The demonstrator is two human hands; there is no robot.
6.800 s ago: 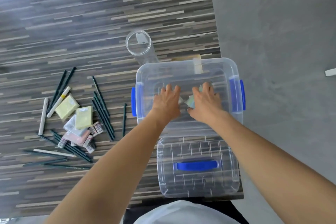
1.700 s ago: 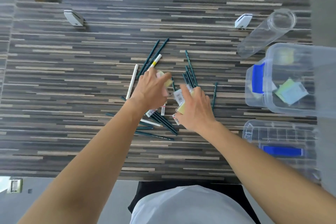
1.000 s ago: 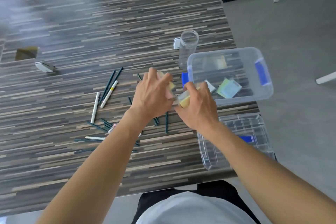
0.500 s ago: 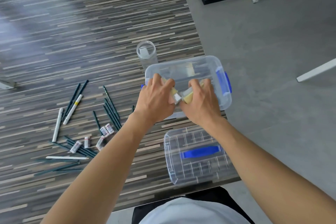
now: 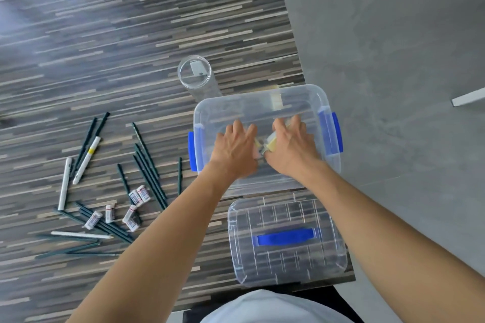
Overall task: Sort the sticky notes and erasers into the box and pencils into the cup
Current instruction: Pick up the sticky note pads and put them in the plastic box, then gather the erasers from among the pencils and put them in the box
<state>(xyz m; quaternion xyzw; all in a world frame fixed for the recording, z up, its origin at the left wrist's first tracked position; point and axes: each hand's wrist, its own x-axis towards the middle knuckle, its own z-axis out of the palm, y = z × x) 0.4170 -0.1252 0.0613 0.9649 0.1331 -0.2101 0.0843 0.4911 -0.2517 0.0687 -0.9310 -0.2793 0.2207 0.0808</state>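
The clear box [image 5: 265,102] with blue latches stood at the right edge of the table [image 5: 131,34], its opening facing up. Both hands were inside it. The left hand [image 5: 235,148] was lowered into the left half of the box with its fingers curled down; a small yellow piece showed just beside its thumb, but I cannot tell if it really pinched it. The right hand [image 5: 291,149] was in the right half, with its fingers curled around a yellow pad of sticky notes [image 5: 271,143], which was still in the hand, low inside the box. What else lay on the bottom of the box was hidden by the two hands.

The clear cup [image 5: 195,75] stood upright just behind the far left corner of the box, and no pencil was visible in it. The lid [image 5: 286,241] of the box, clear with a blue handle, lay flat at the near right corner of the table, just in front of the box.

The dark green pencils [image 5: 148,170] lay scattered on the table to the left of the box, some white ones [image 5: 64,187] among them. Five small erasers [image 5: 139,195] in printed wrappers lay between the pencils, well apart from the box
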